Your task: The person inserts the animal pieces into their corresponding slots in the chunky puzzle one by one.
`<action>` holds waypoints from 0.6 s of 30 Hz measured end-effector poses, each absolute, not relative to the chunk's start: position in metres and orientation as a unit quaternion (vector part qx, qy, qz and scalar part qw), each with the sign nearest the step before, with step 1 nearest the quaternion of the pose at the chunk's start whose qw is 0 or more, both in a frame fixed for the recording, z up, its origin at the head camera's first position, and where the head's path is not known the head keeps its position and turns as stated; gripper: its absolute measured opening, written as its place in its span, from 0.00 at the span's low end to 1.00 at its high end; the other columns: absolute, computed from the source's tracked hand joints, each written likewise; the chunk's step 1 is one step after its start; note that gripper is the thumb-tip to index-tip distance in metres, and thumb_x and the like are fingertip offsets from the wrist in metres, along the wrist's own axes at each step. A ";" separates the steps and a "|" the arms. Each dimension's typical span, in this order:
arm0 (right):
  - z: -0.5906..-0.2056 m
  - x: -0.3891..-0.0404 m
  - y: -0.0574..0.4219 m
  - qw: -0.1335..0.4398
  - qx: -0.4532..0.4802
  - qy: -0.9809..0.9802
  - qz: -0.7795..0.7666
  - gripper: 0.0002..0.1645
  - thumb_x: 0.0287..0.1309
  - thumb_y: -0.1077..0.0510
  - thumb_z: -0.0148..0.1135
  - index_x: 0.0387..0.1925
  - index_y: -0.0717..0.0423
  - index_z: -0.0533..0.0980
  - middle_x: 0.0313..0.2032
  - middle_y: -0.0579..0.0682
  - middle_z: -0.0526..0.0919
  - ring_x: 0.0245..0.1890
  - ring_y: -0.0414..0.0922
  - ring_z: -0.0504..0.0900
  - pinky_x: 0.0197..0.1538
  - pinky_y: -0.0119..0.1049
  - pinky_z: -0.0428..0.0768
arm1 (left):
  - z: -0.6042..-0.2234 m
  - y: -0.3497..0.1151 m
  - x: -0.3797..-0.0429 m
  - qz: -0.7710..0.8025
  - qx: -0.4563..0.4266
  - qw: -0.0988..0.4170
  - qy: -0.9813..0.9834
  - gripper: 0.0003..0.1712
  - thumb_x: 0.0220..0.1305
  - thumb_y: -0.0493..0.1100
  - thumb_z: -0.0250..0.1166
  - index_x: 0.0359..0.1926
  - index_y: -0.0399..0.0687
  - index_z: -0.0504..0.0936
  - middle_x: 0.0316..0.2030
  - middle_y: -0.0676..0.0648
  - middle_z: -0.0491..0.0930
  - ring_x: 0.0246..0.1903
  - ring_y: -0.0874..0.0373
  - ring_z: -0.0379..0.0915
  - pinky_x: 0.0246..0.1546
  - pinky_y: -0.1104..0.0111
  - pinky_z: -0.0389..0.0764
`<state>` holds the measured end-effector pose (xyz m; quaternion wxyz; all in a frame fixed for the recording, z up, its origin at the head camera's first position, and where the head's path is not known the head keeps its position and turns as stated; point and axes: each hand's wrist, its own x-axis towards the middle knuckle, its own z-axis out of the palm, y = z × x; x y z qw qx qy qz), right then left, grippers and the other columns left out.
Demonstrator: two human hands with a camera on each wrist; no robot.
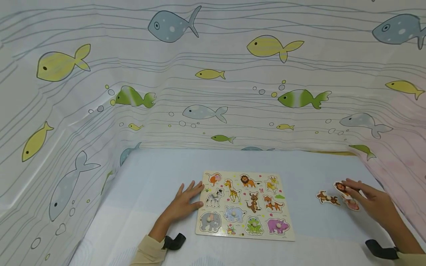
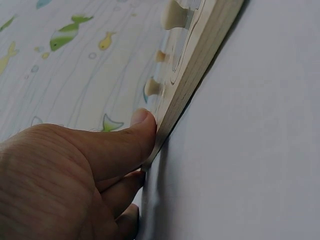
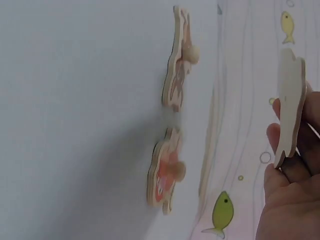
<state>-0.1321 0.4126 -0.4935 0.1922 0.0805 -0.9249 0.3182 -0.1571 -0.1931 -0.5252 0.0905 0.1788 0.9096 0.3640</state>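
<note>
My right hand [image 1: 374, 203] pinches a wooden lion puzzle piece [image 1: 340, 187] above the table; the right wrist view shows its plain back [image 3: 291, 105]. Below it lie a brown kangaroo piece [image 1: 327, 198] and a reddish piece [image 1: 351, 204], partly covered in the head view, both with knobs. With fingers spread, my left hand [image 1: 181, 203] touches the left edge of the animal puzzle board [image 1: 289, 237]. Knobbed elephant [image 1: 210, 222], rhino [image 1: 233, 214], frog [image 1: 254, 225] and hippo [image 1: 278, 226] pieces sit in its lower part. Higher up are animal pictures without knobs.
A pale blue-white cloth covers the table [image 1: 159, 166]. Behind and beside it hangs a white curtain [image 1: 233, 22] printed with fish and wavy lines. Black straps with a dark block [image 1: 175, 242] are on both wrists.
</note>
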 end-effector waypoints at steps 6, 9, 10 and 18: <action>-0.487 -0.141 0.385 0.194 0.124 -0.910 0.344 0.15 0.60 0.65 0.67 0.49 0.59 0.83 0.55 0.13 0.71 0.58 0.09 0.65 0.55 0.02 0.61 | -0.525 -0.193 -0.158 0.360 0.174 0.093 0.912 0.38 0.65 0.45 0.67 0.73 0.45 0.65 0.76 0.49 0.59 0.79 0.46 0.43 0.79 0.47 0.28; -0.485 -0.146 0.369 0.201 0.144 -0.910 0.332 0.14 0.61 0.64 0.67 0.49 0.59 0.83 0.56 0.12 0.70 0.59 0.09 0.63 0.56 0.02 0.59 | -0.526 -0.193 -0.157 0.361 0.172 0.093 0.912 0.38 0.65 0.45 0.67 0.73 0.45 0.65 0.76 0.49 0.59 0.79 0.46 0.43 0.79 0.48 0.28; -0.484 -0.147 0.364 0.201 0.149 -0.909 0.333 0.13 0.60 0.65 0.67 0.48 0.58 0.83 0.56 0.14 0.71 0.59 0.10 0.65 0.56 0.02 0.59 | -0.526 -0.193 -0.157 0.362 0.171 0.093 0.911 0.38 0.65 0.44 0.67 0.73 0.45 0.65 0.75 0.49 0.59 0.79 0.46 0.43 0.79 0.47 0.28; -0.480 -0.160 0.332 0.190 0.160 -0.914 0.321 0.19 0.58 0.62 0.70 0.52 0.51 0.84 0.55 0.34 0.84 0.57 0.08 0.61 0.49 0.03 0.65 | -0.529 -0.195 -0.158 0.367 0.177 0.089 0.909 0.38 0.65 0.45 0.67 0.73 0.44 0.66 0.75 0.48 0.60 0.79 0.46 0.44 0.79 0.47 0.29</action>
